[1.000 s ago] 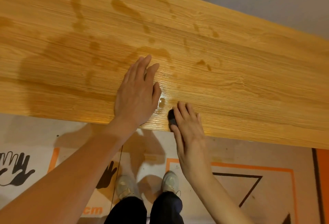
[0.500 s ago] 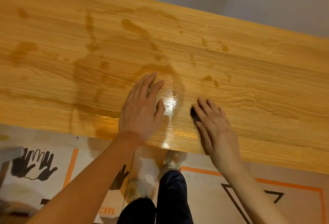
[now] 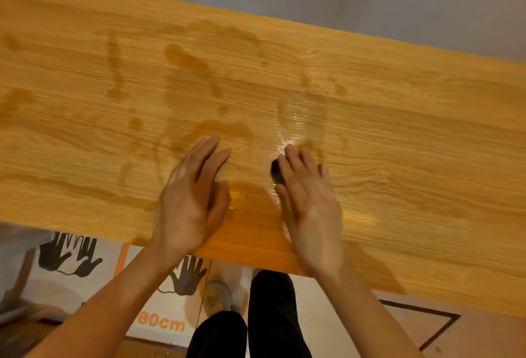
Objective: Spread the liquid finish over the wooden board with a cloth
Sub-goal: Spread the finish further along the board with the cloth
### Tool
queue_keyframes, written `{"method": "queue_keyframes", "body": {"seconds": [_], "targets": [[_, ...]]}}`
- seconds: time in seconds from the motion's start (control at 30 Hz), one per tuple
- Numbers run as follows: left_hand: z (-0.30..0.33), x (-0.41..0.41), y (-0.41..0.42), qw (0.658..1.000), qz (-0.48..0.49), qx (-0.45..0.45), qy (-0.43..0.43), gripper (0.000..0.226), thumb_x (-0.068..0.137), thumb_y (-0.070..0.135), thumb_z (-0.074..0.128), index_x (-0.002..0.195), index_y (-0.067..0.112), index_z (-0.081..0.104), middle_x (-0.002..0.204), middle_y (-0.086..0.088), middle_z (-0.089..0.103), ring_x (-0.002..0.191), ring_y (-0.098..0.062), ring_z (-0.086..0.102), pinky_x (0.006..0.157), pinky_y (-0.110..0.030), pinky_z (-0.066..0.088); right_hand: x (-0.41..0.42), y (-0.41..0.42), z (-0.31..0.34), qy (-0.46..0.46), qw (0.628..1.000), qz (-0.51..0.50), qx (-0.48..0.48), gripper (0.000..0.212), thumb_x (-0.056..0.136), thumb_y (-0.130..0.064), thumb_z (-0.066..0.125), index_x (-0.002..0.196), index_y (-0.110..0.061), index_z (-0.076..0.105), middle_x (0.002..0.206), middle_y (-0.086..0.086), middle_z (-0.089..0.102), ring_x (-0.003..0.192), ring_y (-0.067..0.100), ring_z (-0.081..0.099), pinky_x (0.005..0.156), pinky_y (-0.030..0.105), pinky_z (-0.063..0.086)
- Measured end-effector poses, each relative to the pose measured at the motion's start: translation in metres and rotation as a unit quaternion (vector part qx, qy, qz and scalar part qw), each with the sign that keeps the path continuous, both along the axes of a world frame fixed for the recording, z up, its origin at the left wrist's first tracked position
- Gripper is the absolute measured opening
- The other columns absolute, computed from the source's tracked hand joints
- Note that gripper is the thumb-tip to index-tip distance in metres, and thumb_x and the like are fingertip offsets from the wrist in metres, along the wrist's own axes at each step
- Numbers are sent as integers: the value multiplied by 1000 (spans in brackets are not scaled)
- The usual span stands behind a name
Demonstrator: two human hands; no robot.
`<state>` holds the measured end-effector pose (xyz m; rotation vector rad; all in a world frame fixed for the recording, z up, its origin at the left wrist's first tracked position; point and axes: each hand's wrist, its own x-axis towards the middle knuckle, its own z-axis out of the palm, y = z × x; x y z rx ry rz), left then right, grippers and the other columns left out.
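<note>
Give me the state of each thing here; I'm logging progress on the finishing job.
wooden board: partly wet, patchy dark streaks, glossy strip mid-board.
dark cloth: pressed flat under right fingers.
right hand: flat, pressing the cloth.
left hand: flat, fingers straight, over the board.

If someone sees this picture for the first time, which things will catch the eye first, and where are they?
First, the two hands flat on the wooden board near its front edge: the left hand bare, the right hand pressing a small dark cloth under its fingers. Next, the wet glossy patch just beyond the right hand, and the darker drips and streaks across the board's middle and left.
</note>
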<state>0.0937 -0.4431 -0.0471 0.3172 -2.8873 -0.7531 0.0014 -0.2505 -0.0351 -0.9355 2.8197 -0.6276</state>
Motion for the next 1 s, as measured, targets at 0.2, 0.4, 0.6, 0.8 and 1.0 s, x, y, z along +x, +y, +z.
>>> {"method": "queue_keyframes", "body": {"seconds": [0.2,0.4,0.6,0.8,1.0], "targets": [[-1,-7,-4,1000,14,1,-20,52,97,28,46,144,7,53,159,-10,41,148,-31,39,113,-47,39,-25,51,3,-7,978,-210,6,47,103,-23,30,146,-5,38,155,9,32,147,21,18,121,42,9],[-1,-5,-1,1000,12,-14,-25,50,99,29,45,144,8,51,161,-7,38,150,-28,36,115,-53,37,-15,-61,-3,15,998,-51,19,51,93,-17,29,140,-4,45,148,15,44,139,32,37,115,45,24],[0,-4,2,1000,19,-8,-24,50,100,30,44,144,7,51,160,-9,38,150,-30,35,116,-54,36,-40,34,5,-8,999,-51,18,44,103,-11,40,147,-9,38,155,7,32,147,23,20,123,37,6],[-1,-8,-2,1000,9,-21,-9,51,97,26,46,141,2,54,155,-17,43,146,-34,39,123,-30,23,-40,16,3,23,979,-202,-1,44,105,-21,35,146,-6,37,155,10,32,147,24,20,121,45,14],[7,-8,-1,998,24,9,-49,52,96,27,45,146,11,49,159,-8,39,149,-27,34,121,-19,16,-45,-68,-10,54,998,-30,16,46,95,-16,58,139,-10,49,149,8,44,142,27,34,117,43,15]]}}
